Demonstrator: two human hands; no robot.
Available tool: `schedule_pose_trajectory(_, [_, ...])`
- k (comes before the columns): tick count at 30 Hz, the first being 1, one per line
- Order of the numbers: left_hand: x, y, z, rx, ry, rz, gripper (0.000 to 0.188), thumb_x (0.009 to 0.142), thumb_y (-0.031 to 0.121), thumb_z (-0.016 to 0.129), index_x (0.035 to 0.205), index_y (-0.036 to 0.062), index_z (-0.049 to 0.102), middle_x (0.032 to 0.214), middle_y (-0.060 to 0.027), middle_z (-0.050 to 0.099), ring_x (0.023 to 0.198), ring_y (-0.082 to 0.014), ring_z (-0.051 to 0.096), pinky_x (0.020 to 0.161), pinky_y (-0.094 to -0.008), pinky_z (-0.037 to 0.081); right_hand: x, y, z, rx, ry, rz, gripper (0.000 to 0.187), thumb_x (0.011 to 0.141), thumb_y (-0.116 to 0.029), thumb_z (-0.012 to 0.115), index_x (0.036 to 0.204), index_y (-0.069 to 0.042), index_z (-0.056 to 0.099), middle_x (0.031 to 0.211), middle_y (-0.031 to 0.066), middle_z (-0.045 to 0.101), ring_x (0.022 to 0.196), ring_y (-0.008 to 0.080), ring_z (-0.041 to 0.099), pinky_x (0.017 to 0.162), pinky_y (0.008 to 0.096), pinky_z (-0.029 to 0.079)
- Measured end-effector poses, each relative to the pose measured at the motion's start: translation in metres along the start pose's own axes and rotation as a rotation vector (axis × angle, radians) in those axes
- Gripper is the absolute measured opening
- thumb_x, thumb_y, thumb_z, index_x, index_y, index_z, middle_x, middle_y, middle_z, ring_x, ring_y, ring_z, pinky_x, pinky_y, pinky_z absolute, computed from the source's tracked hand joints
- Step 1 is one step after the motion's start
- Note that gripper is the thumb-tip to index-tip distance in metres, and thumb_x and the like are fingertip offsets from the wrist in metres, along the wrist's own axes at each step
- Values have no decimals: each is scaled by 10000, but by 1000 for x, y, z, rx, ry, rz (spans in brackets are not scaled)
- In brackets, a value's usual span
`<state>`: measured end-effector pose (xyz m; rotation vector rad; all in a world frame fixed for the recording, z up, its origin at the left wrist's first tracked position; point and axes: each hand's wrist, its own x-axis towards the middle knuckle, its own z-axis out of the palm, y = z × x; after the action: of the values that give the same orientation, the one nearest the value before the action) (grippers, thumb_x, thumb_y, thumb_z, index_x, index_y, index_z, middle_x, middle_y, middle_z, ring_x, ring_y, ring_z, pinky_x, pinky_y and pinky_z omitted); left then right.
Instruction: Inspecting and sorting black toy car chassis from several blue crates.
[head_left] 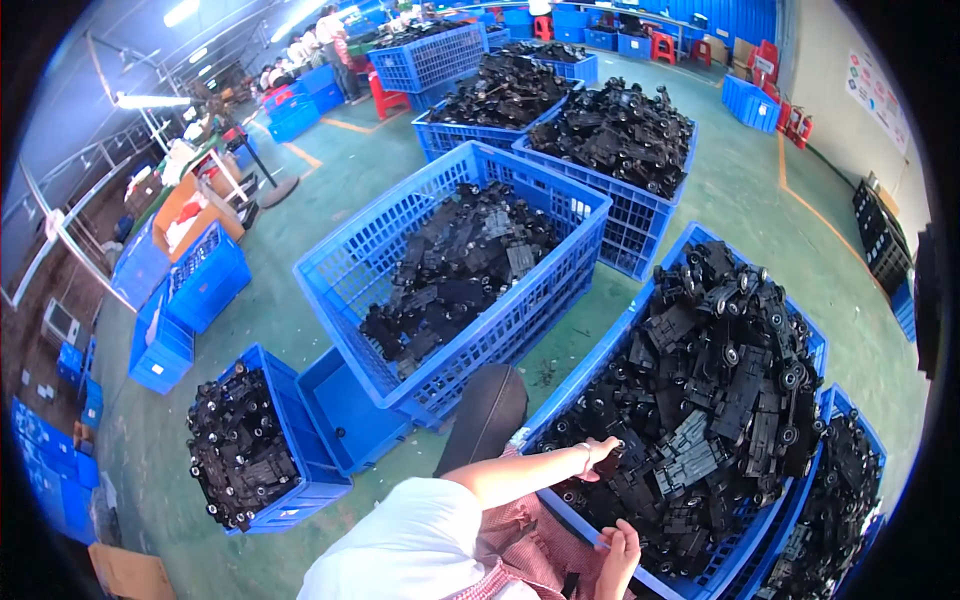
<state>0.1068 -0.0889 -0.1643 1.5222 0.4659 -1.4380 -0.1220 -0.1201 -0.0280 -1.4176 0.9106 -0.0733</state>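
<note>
A large blue lattice crate (510, 338) stands behind a dark-clad knee (488, 410); the left hand (601, 457) pinches a dark plastic part (607, 464) inside a heaped blue crate (585, 367), near-left corner; by its near edge, the right hand (621, 553) curls, grasp unclear.

Premises: a factory floor, handling toy-vehicle parts in bulk. Observed from where I stand: mesh-sided blue plastic crates (510, 335) heaped with black toy-car chassis (745, 385), wheels (730, 355) fitted on many; green floor (265, 315) marked with yellow lines (815, 210); tube lights (152, 101) overhead; people (330, 32) grouped far left; red fire extinguishers (800, 126) beside the pale right-hand wall (825, 75).
</note>
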Motion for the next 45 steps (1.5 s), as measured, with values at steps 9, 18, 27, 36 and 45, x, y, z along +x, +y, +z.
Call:
schedule_pose_trajectory(9, [-164, -58, -20, -83, -797, 628, 720, 913, 383, 485, 1470, 135, 99, 1265, -25, 432, 1136, -135, 426, 975, -339, 365, 6, -1, 36, 103, -130, -376, 452, 879, -52, 477, 1318, -7, 378, 1248, 126, 458, 1106, 205, 478, 944, 322, 390])
schedule_pose_trajectory(18, [-191, -32, -34, -445, -751, 449, 609, 949, 528, 283, 1296, 47, 423, 1234, -84, 529, 1136, -180, 512, 976, -355, 410, -17, -44, 47, -278, 57, -594, 482, 779, 26, 599, 1240, -29, 469, 1210, 177, 510, 1144, 324, 495, 953, 357, 400])
schedule_pose_trajectory(27, [-195, -43, -7, -643, -1021, 386, 752, 933, 574, 234, 1372, -34, 285, 1369, -192, 399, 1246, -306, 427, 1047, -428, 352, -47, -34, 15, -178, 48, -772, 276, 806, -16, 537, 1079, 6, 572, 1141, 188, 585, 1071, 331, 569, 893, 378, 463])
schedule_pose_trajectory(36, [-198, -46, -9, -615, -1038, 374, 694, 950, 520, 273, 1365, -36, 300, 1358, -179, 405, 1187, -307, 473, 1010, -414, 395, -50, -50, 21, -180, 270, -986, 133, 809, 26, 459, 825, 29, 590, 942, 167, 638, 893, 277, 635, 757, 345, 506])
schedule_pose_trajectory(45, [-196, -50, -14, -504, -955, 397, 683, 954, 511, 256, 1381, -22, 271, 1386, -186, 369, 1201, -322, 462, 1033, -438, 372, -34, -43, -2, -187, 337, -884, 265, 829, 3, 481, 1077, 29, 568, 942, 124, 643, 830, 242, 637, 781, 315, 492])
